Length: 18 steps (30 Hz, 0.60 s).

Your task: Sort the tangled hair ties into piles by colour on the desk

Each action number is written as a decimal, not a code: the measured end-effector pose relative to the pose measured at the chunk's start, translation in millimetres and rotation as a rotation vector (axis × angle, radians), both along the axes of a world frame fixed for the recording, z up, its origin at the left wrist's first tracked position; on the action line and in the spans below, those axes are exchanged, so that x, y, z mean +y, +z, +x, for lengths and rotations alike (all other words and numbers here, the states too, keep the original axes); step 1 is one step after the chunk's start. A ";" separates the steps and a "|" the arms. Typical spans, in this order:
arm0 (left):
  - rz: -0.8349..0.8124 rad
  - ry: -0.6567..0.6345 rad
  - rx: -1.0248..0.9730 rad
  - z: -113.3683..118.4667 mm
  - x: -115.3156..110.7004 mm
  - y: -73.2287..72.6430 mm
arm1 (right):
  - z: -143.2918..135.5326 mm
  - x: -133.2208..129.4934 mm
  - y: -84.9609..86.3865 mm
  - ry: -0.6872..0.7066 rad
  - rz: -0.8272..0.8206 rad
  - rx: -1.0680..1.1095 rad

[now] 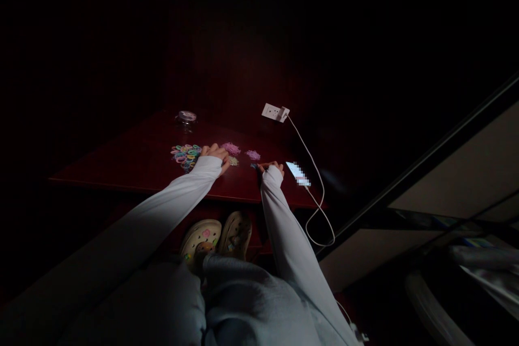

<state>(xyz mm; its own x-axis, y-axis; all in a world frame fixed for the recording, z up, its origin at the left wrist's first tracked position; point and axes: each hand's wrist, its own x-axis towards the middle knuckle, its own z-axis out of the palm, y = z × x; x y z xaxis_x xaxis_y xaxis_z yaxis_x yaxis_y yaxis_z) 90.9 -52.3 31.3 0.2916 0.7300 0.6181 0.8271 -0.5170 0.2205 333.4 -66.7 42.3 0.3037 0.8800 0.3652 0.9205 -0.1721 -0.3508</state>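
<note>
My left hand lies palm down on the dark red table, fingers bent but somewhat apart, against the right side of a pile of multicoloured hair ties. Its fingertips are partly hidden. A pink pile and a small yellowish pile lie just right of it. Farther right is a purple pile. My right hand rests low over the table, its fingers drawn together at a small blue pile. Whatever is between those fingers is too small to make out.
A clear round container with a lid stands at the back left. A lit phone lies right of my right hand, its white cable running to a wall socket. Clogs show below the table's front edge.
</note>
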 end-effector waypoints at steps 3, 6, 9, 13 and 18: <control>-0.020 0.002 -0.024 -2.1 -2.4 3.6 | -3.6 -6.9 4.6 -0.027 0.027 -0.035; -0.018 0.061 -0.147 -8.8 -8.1 10.0 | -14.7 -12.3 8.9 -0.007 0.095 -0.098; 0.009 0.194 -0.360 -20.3 -13.5 18.2 | -47.6 -17.0 11.4 0.081 0.138 -0.139; 0.046 0.387 -0.671 -37.9 -12.9 24.6 | -118.7 -26.5 8.6 0.349 0.098 -0.154; 0.069 0.480 -0.845 -50.5 -7.4 21.3 | -169.6 -36.2 9.0 0.578 0.029 -0.240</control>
